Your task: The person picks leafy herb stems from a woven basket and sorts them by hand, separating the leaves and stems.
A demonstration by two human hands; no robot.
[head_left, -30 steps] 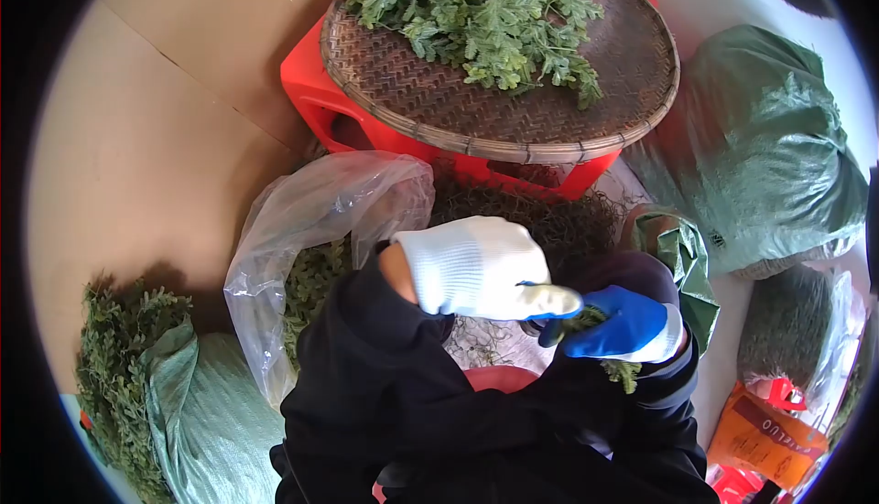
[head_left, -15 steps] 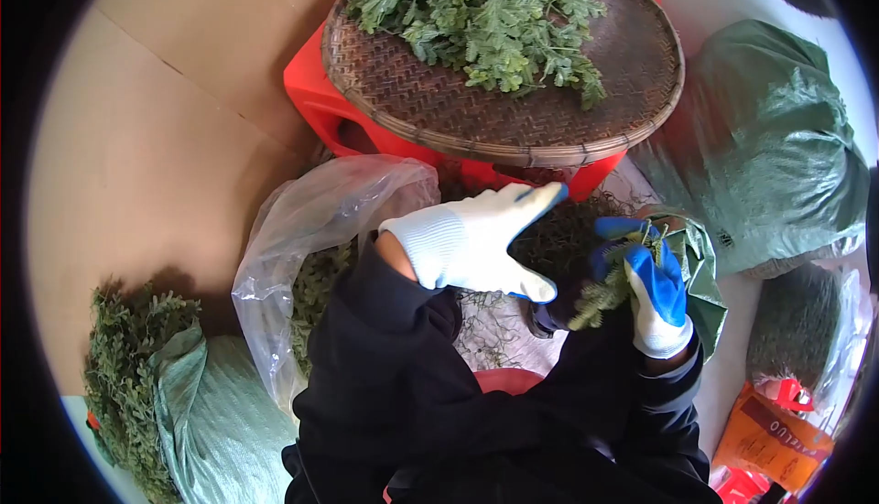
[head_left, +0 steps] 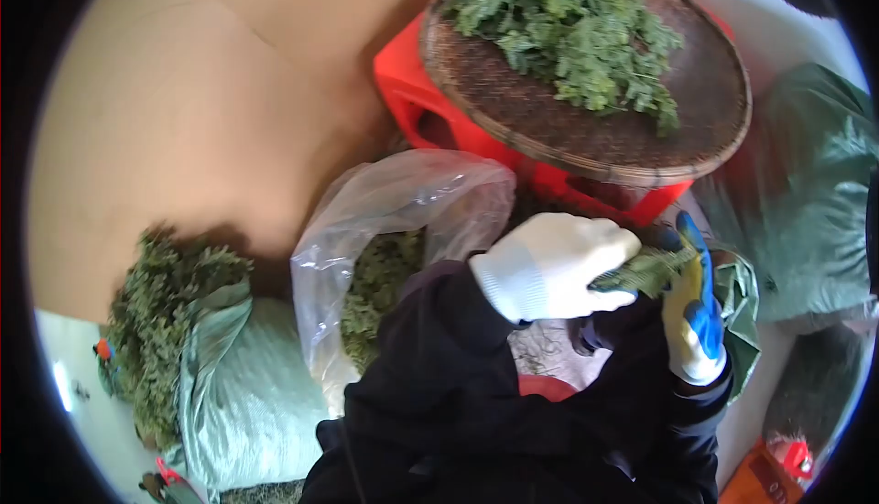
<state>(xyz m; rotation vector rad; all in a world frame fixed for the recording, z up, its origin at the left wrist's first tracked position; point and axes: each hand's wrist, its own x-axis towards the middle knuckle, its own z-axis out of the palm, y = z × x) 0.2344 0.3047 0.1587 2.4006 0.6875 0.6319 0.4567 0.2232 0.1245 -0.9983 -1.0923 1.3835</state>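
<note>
My left hand (head_left: 572, 261), in a white knit glove with a blue-coated palm, is closed around a small bunch of green leafy sprigs (head_left: 645, 270). The far end of the sprigs lies against the inner side of my right hand (head_left: 696, 312). That hand wears a matching glove; its fingers are stretched out, slightly blurred and partly hidden behind the sprigs. Left of my left forearm stands a clear plastic bag (head_left: 320, 275) with cut greenery (head_left: 380, 289) inside.
Ahead, a round woven tray (head_left: 494, 106) bearing a leafy heap (head_left: 577, 37) sits on a red plastic stool (head_left: 403, 69). A green woven sack (head_left: 256, 394) with greenery stands at left, another large sack (head_left: 806, 202) at right. Cardboard (head_left: 201, 110) lines the left.
My left hand has moved right and gone from open to closed on the sprigs. My right hand's fingers have straightened from their grip. The view has turned, shifting the surroundings rightward.
</note>
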